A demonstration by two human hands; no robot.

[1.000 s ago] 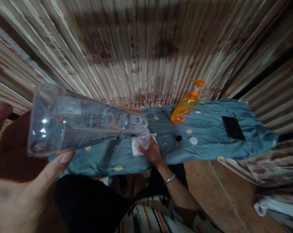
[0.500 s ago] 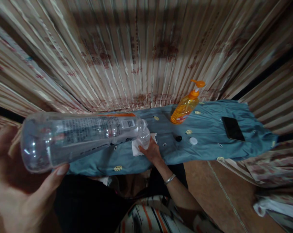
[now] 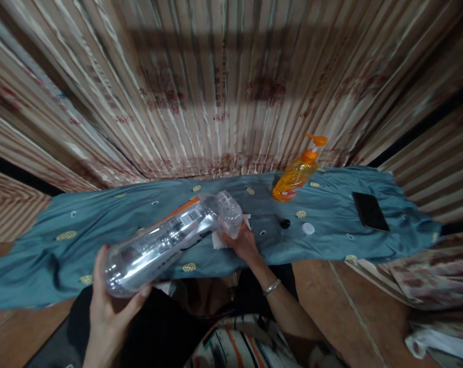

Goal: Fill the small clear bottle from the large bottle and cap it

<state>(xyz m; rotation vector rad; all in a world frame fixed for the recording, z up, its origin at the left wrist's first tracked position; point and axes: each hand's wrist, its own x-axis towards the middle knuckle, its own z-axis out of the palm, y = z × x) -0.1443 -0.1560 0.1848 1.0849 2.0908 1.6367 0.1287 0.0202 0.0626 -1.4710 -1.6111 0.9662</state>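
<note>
— What can't you make out from here?

— The print on the clear bottle [image 3: 170, 240] is too blurred for me to read; I only see a barcode and an orange band. Its mouth is hidden against my right hand [image 3: 244, 244].

— And the grip?

— My left hand [image 3: 111, 301] is wrapped around the bottle's base, holding it tilted over the blue cloth [image 3: 47, 245]. My right hand's fingers pinch a white tissue [image 3: 220, 239] at the neck.
</note>
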